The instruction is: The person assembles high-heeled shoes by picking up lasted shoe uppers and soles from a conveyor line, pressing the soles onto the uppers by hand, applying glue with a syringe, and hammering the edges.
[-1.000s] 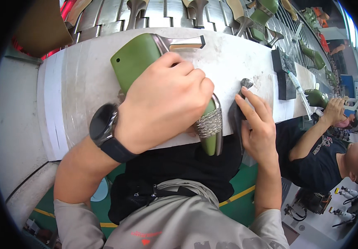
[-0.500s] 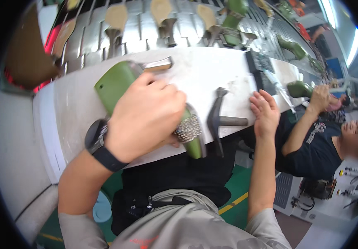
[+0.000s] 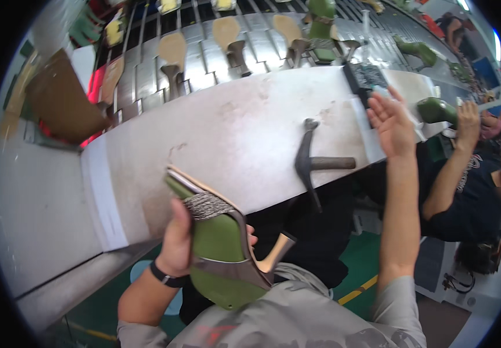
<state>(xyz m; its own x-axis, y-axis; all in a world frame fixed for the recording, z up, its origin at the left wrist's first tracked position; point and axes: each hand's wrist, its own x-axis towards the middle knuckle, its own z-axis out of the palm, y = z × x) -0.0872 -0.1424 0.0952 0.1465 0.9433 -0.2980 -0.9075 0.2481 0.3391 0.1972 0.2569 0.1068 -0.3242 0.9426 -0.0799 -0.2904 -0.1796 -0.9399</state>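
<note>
My left hand gripping the green shoe, my right hand loosely spread near the black block, hammer on bench

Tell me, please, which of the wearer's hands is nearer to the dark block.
Right: the right hand is just on the near side of the dark block, touching unclear; the left hand is far to its left, nearer the body, holding the green shoe.

The left grip is curled low and near, the right grip outstretched and loosely unclenched.
</note>
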